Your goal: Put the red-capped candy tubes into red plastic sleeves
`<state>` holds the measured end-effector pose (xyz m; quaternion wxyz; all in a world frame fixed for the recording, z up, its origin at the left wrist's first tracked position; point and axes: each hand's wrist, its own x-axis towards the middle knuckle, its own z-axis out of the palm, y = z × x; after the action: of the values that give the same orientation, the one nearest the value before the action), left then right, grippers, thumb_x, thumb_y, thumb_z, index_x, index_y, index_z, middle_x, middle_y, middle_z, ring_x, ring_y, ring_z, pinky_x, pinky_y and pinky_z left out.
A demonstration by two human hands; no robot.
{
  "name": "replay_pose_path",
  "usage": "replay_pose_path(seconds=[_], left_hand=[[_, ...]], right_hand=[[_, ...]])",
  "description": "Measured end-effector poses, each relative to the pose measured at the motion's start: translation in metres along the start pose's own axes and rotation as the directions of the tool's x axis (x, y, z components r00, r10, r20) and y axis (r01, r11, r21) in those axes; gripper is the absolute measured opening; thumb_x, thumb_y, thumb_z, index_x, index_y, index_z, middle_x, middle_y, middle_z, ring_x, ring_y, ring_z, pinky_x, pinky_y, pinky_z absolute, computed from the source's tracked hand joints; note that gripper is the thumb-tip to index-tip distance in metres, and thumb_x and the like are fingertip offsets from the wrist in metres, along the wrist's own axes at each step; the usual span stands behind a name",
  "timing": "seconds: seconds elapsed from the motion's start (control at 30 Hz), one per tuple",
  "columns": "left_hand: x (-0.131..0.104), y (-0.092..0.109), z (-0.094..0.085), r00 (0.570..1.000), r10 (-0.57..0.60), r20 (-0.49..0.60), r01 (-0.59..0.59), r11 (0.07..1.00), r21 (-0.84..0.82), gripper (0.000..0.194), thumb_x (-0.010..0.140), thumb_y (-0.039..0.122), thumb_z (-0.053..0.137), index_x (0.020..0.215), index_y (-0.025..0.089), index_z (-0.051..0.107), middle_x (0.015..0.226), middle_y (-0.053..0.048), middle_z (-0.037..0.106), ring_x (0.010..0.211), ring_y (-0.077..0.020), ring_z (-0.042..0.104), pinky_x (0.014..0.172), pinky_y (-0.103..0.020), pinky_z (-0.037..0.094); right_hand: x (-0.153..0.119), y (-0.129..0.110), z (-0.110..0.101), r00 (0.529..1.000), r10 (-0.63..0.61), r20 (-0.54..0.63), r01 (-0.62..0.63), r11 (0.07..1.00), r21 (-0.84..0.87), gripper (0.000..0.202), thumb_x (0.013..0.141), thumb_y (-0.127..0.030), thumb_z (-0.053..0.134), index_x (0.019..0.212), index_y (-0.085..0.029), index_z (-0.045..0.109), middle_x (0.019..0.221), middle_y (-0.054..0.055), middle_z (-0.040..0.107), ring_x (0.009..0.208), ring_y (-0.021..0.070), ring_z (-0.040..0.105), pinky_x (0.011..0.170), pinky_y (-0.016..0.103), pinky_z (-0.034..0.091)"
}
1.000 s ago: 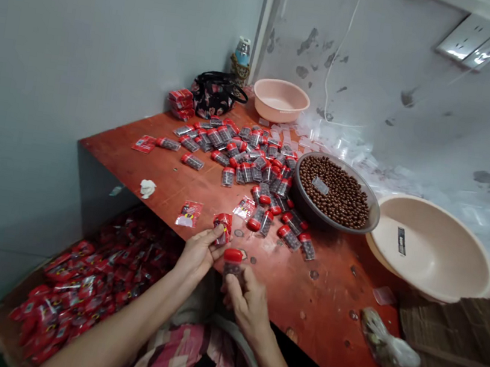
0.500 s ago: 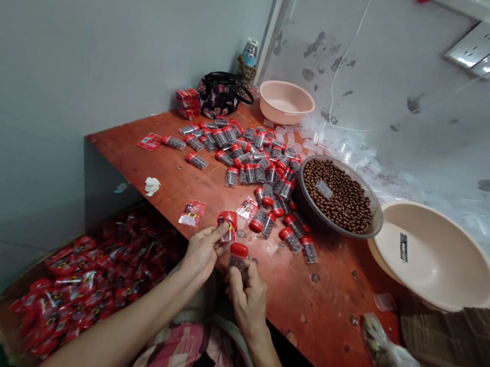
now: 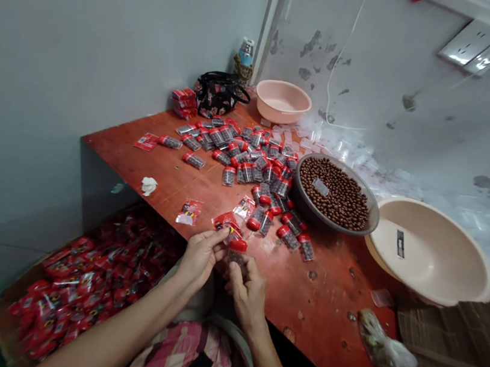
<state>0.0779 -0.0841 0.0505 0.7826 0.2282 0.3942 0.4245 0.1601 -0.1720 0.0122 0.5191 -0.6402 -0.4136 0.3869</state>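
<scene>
At the near edge of the red table point(image 3: 325, 292), my left hand point(image 3: 203, 255) pinches a red printed packet point(image 3: 227, 222) between thumb and fingers. My right hand point(image 3: 248, 287) is closed round a small clear jar point(image 3: 236, 255) of dark balls with a red lid, upright and close beside the packet. Flat on the table lie two more packets, one to the left point(image 3: 189, 211) and one beyond my hands point(image 3: 245, 206). Many filled jars point(image 3: 249, 154) are heaped behind them.
A grey bowl of brown balls point(image 3: 335, 193) stands right of the jars, beside a large cream basin point(image 3: 436, 253). A pink basin point(image 3: 282, 102) and black bag point(image 3: 218, 94) are behind. A box of red packets point(image 3: 94, 284) sits below left. Cardboard point(image 3: 457, 359) lies right.
The jar and the packet have come closer together, the packet now tilted over toward the jar's lid. The whole view has shifted slightly.
</scene>
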Motion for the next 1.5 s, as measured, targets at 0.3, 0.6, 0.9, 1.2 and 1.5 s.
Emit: replay_pose_path(seconds=[0.3, 0.6, 0.9, 1.2, 1.5], left_hand=[[-0.001, 0.0, -0.003, 0.993, -0.043, 0.108, 0.039, 0.998, 0.043, 0.017, 0.068, 0.025, 0.066, 0.067, 0.009, 0.06, 0.062, -0.004, 0.063, 0.056, -0.0114, 0.057, 0.055, -0.023, 0.046], [0.003, 0.004, -0.004, 0.973, 0.027, 0.227, -0.074, 0.977, 0.2, 0.021, 0.072, 0.031, 0.061, 0.064, 0.012, 0.057, 0.056, 0.0, 0.059, 0.048, -0.011, 0.054, 0.045, -0.022, 0.041], [0.003, 0.009, -0.007, 0.95, -0.023, 0.312, -0.024, 0.989, 0.147, 0.024, 0.077, 0.035, 0.054, 0.071, 0.012, 0.056, 0.06, -0.004, 0.061, 0.048, -0.013, 0.055, 0.044, -0.024, 0.042], [0.005, 0.0, -0.009, 0.976, 0.023, 0.215, -0.057, 0.986, 0.154, 0.016, 0.066, 0.024, 0.067, 0.075, 0.011, 0.062, 0.072, -0.005, 0.066, 0.058, -0.012, 0.058, 0.057, -0.023, 0.045], [0.004, 0.01, -0.014, 0.961, -0.087, 0.262, 0.011, 0.96, 0.281, 0.018, 0.068, 0.028, 0.064, 0.067, 0.01, 0.064, 0.058, -0.004, 0.063, 0.05, -0.0143, 0.057, 0.051, -0.026, 0.045]], right_hand=[[0.004, 0.001, -0.002, 0.993, 0.062, 0.1, -0.086, 0.964, 0.253, 0.021, 0.083, -0.037, 0.045, 0.088, -0.018, 0.049, 0.059, -0.002, 0.056, 0.04, 0.0067, 0.048, 0.038, 0.016, 0.038], [0.008, 0.002, -0.001, 0.998, 0.043, 0.048, -0.052, 0.976, 0.212, 0.02, 0.083, -0.036, 0.047, 0.078, -0.017, 0.052, 0.059, -0.003, 0.054, 0.043, 0.0066, 0.046, 0.04, 0.017, 0.038], [0.013, 0.0, -0.006, 0.987, 0.032, 0.158, -0.07, 0.967, 0.243, 0.023, 0.08, -0.037, 0.049, 0.072, -0.017, 0.052, 0.055, -0.003, 0.052, 0.04, 0.0062, 0.045, 0.038, 0.017, 0.035], [0.011, 0.0, 0.001, 0.997, -0.056, -0.054, 0.058, 0.998, 0.035, 0.018, 0.081, -0.035, 0.049, 0.081, -0.018, 0.056, 0.058, -0.003, 0.05, 0.048, 0.0087, 0.045, 0.046, 0.019, 0.038], [0.018, 0.005, -0.001, 0.966, 0.161, 0.202, -0.237, 0.867, 0.438, 0.028, 0.08, -0.043, 0.047, 0.071, -0.017, 0.048, 0.051, -0.004, 0.052, 0.035, 0.0057, 0.041, 0.033, 0.015, 0.028]])
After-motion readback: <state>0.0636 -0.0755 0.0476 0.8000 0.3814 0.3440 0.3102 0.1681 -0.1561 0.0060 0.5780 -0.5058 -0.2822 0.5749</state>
